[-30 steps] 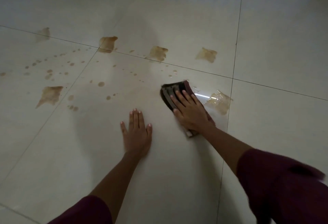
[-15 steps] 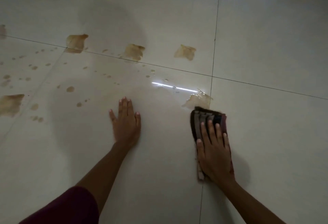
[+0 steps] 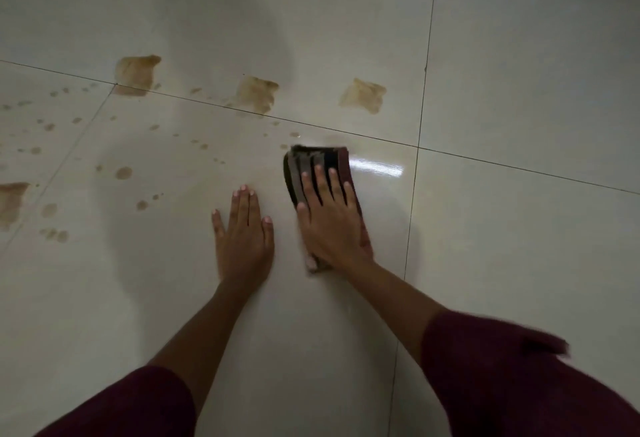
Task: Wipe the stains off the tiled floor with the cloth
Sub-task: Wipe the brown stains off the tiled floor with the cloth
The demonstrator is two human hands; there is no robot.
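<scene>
A folded dark striped cloth lies flat on the pale tiled floor. My right hand presses it down with straight, spread fingers. My left hand rests flat on the bare tile just left of the cloth. Three large brown stains sit beyond the hands near the grout line: one at the left, one in the middle, one at the right. Several small brown drops dot the tile to the left. A wet shiny streak shows right of the cloth.
Another brown stain sits at the left edge of the view. Grout lines cross just right of the cloth. Dark red sleeves fill the bottom corners.
My right hand slid the cloth forward and to the left, over the spot where a brown stain lay by the grout crossing; a wet sheen shows there now. My left hand stayed flat.
</scene>
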